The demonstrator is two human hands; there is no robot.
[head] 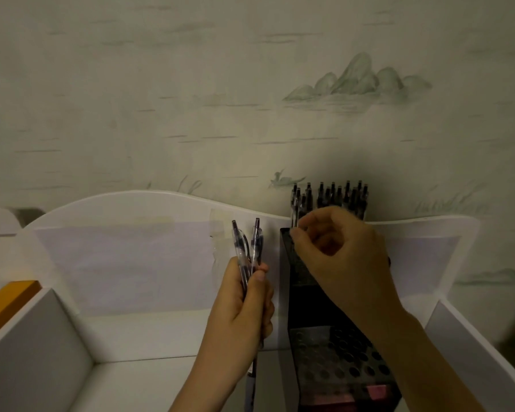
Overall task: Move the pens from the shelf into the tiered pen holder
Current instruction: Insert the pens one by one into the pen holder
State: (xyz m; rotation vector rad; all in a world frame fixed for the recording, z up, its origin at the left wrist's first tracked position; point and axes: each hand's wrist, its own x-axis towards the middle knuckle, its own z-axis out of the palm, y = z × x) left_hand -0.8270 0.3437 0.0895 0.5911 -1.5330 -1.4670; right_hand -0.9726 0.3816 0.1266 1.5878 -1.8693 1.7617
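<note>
- Gripping two clear pens [248, 251] in a curled fist, the left hand [241, 310] holds them upright just left of the black pen holder [333, 352]; their clicker ends point up and one tip sticks out below the hand.
- The right hand [336, 257] reaches over the holder's back tier, its fingertips [296, 233] pressed together at the tier's top left corner, just below a pen there; whether they actually pinch that pen is too blurred to tell.
- A cluster of pens [330, 197] stands upright in the back tier, dark tops showing above the right hand.
- The holder's lower front tier shows rows of round holes.
- The holder sits on a white shelf [131, 337] with a wavy back panel, against a wall [191, 84] painted with pale green hills.
</note>
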